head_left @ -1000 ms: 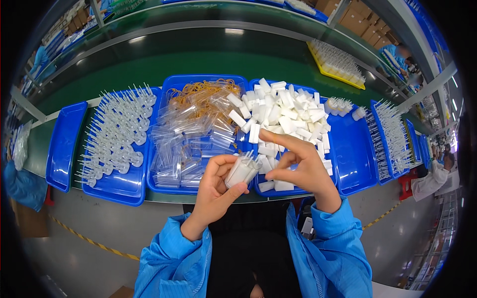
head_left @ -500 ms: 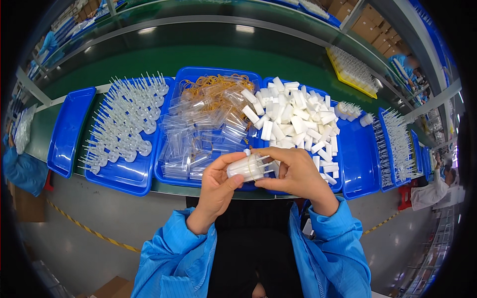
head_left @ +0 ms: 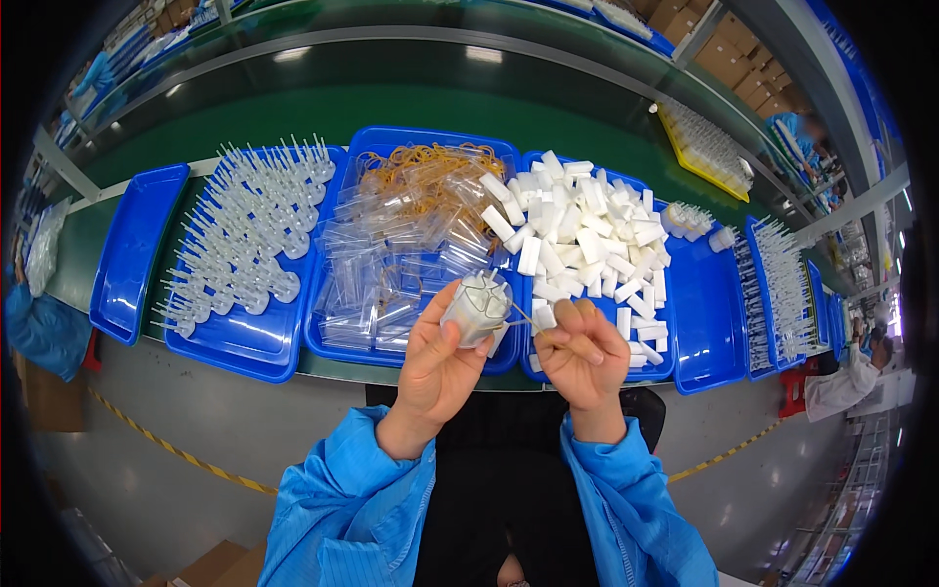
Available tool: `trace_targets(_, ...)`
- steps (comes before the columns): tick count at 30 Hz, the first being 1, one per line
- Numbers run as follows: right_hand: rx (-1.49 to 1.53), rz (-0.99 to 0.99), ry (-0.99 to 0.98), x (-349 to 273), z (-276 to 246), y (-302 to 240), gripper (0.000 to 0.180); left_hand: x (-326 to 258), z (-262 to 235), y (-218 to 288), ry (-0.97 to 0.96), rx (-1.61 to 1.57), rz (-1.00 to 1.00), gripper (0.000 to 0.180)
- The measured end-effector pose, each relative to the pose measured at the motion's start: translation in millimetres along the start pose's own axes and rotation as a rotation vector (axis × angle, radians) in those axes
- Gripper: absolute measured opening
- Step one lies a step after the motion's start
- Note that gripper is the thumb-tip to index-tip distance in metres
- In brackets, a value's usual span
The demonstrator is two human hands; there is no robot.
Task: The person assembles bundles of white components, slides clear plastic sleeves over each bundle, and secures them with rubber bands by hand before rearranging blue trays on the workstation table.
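Wrapped around a white cylindrical piece (head_left: 476,311), my left hand (head_left: 430,372) holds it up in front of the trays. The piece has dividing walls and short prongs on its upward-facing end. My right hand (head_left: 585,360) is closed in a pinch just to its right. Between the two hands stretches a thin, pale rubber band (head_left: 519,321), gripped by the right fingertips. Behind the hands, clear plastic sleeves (head_left: 367,284) and tan rubber bands (head_left: 425,171) lie heaped in one blue tray, with white rectangular blocks (head_left: 587,230) piled in another.
At left, a blue tray (head_left: 240,347) bears rows of translucent stemmed parts (head_left: 249,230), beside another blue tray (head_left: 137,254). To the right stand more blue trays (head_left: 709,333) with pronged parts (head_left: 782,284). A yellow tray (head_left: 699,161) rests on the green conveyor (head_left: 548,112).
My right hand has moved off the cylindrical piece to the right and closed, drawing the rubber band out. My left hand has tipped the piece so its pronged end faces up.
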State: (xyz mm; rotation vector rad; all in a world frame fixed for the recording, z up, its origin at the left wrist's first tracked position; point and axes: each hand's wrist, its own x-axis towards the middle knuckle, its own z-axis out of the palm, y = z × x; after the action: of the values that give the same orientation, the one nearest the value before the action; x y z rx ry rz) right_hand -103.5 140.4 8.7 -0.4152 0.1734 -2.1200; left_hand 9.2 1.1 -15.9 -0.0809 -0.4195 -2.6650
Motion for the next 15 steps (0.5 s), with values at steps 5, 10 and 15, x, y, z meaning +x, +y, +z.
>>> trace_targets(5,-0.263,0.069,0.055,6.5,17.0,1.1,0.052,2.1,-0.5,-0.5,-0.161,0.242,0.157,0.049)
trace_targets(10,-0.724,0.174,0.174,15.5,41.2,-9.5,0.064,8.8,2.1,8.3,-0.156,0.894,0.431,0.042)
trace_targets(15,-1.306,0.104,0.217,17.3,56.2,7.6,0.059,13.3,6.3,19.0,-0.399,1.651,0.801,0.036)
